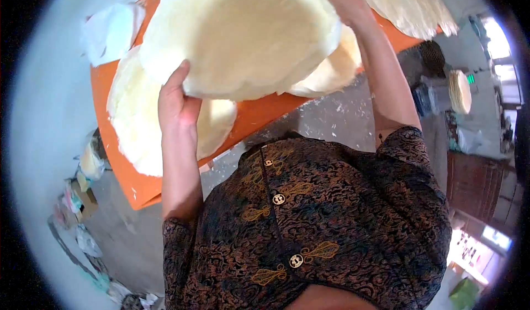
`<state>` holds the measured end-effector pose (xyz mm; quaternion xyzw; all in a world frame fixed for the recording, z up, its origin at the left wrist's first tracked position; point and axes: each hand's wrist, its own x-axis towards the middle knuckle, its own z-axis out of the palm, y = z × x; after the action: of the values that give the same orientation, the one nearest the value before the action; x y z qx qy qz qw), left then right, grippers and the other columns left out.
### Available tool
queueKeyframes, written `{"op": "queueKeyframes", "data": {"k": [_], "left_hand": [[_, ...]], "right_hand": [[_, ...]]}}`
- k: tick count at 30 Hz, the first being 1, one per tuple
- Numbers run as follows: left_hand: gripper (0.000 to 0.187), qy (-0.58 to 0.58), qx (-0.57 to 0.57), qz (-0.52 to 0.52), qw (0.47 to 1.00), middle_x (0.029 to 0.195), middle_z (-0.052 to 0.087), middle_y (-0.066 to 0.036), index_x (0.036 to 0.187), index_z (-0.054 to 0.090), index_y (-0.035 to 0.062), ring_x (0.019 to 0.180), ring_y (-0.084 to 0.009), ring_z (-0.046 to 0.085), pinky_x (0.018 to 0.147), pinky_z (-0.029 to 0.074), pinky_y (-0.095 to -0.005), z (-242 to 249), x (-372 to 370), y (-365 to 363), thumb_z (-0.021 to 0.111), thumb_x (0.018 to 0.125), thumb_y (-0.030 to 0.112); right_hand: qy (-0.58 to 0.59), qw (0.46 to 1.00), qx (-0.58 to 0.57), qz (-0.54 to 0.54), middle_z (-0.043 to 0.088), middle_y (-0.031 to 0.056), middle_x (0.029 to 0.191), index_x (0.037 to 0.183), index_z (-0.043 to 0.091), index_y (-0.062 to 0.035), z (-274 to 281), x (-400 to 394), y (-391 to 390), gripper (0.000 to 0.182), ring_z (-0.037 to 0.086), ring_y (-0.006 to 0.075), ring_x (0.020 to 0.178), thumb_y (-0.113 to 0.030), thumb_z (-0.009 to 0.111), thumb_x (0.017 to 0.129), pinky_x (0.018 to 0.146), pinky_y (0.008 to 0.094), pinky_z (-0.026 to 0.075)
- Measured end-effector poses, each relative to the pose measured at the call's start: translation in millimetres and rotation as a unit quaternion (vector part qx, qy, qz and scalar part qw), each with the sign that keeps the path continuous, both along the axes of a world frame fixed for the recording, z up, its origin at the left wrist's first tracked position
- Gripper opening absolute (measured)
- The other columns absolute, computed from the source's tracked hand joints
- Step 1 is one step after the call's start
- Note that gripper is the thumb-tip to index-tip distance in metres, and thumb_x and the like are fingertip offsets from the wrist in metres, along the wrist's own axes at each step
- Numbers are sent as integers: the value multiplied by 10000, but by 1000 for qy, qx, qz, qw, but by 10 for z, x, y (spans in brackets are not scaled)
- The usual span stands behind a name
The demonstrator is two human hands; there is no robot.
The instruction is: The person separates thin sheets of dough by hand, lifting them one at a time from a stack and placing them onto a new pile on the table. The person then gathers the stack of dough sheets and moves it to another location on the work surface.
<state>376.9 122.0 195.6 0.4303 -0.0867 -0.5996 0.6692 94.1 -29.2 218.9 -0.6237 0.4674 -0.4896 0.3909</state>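
A large, thin, round, cream-coloured flatbread (248, 39) is held up over the orange table (265, 111), with a shadow across its middle. My left hand (179, 97) is closed on its near left edge, the thumb lying on top. At the right edge, my right hand (345, 0) grips the same sheet; its fingertips are partly cut off by the top of the view. Below and to the left, another pale flatbread (132, 111) lies on the table. A further flatbread (331, 69) shows partly under the right side of the held one.
More pale sheets (411, 3) with ragged edges lie at the table's far right. White paper or plastic (113, 31) rests at the far left corner. Bags and a cardboard box (84, 199) stand along the left wall. A round pale stack (460, 92) is at the right.
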Motion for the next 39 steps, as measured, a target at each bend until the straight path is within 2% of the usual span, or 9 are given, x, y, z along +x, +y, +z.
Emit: {"op": "queueKeyframes", "data": {"k": [4, 9, 11, 20, 24, 27, 30, 35, 39], "left_hand": [[371, 21, -31, -95, 995, 1114, 528, -117, 1132, 456, -32, 1015, -235, 507, 897, 408, -360, -422, -640, -490, 566, 783, 27], [416, -77, 101, -110, 986, 1154, 516, -137, 1143, 478, -51, 1048, -237, 485, 893, 392, -319, -1608, -1214, -738, 612, 764, 57], [411, -118, 126, -124, 977, 1164, 516, -136, 1117, 511, -51, 1072, -229, 467, 920, 359, -315, -1638, -1277, -684, 641, 749, 78], [375, -165, 131, -134, 968, 1128, 546, -120, 1045, 566, -50, 1081, -205, 453, 937, 321, -316, -1771, -1175, -692, 685, 724, 103], [342, -163, 153, -80, 971, 1113, 550, -121, 1033, 568, -52, 1023, -216, 493, 932, 338, -327, -1656, -1199, -648, 670, 740, 92], [347, -92, 158, -64, 981, 1113, 548, -126, 1042, 563, -53, 1030, -223, 489, 929, 347, -331, -1592, -1236, -629, 662, 749, 104], [352, -157, 176, -40, 971, 1108, 549, -130, 1048, 556, -57, 1026, -231, 493, 916, 367, -330, -1564, -1304, -644, 655, 753, 107], [361, -144, 153, -69, 975, 1048, 566, -117, 1090, 487, 18, 963, -203, 542, 811, 452, -350, -1522, -1230, -587, 620, 784, 157], [196, -87, 172, -120, 974, 875, 593, -87, 954, 524, 71, 815, -183, 577, 640, 474, -322, -1511, -820, -245, 581, 811, 192]], "right_hand": [[-91, 991, 75, -62, 609, 89, 849, 1058, 540, 14, -333, -950, -36, 317, 582, 173, 732, -181, 547, 808, 658, 315, 484], [162, 917, 349, -101, 617, 114, 869, 1013, 549, 52, -1526, -1662, -5, 302, 589, 171, 734, -195, 523, 841, 640, 301, 489], [-45, 929, 330, -160, 616, 106, 885, 1023, 549, 42, -1779, -1640, 149, 279, 589, 175, 752, -170, 519, 844, 652, 298, 486], [-220, 905, 350, -100, 607, 100, 958, 1089, 521, 16, -1874, -1767, 178, 263, 586, 185, 815, -110, 481, 861, 704, 310, 482], [-155, 933, 312, -97, 614, 98, 864, 1066, 518, -21, -2017, -1792, 168, 280, 611, 199, 671, -199, 495, 850, 533, 335, 498], [170, 967, 45, -187, 550, 162, 1065, 1153, 466, -31, -1666, -1558, 320, 376, 560, 271, 960, -227, 509, 836, 782, 414, 458], [469, 862, -54, -186, 338, 200, 1309, 1280, 349, -56, -1550, -1342, 495, 567, 332, 358, 1201, -293, 540, 801, 953, 459, 312], [509, 853, -11, -115, 232, 148, 1393, 1300, 353, -147, -2013, -1433, 420, 567, 230, 357, 1267, -380, 502, 805, 982, 503, 256], [542, 822, -120, -127, 407, 178, 1260, 1185, 471, -72, -1715, -1347, 505, 427, 375, 360, 1163, -281, 526, 816, 958, 468, 308]]}}
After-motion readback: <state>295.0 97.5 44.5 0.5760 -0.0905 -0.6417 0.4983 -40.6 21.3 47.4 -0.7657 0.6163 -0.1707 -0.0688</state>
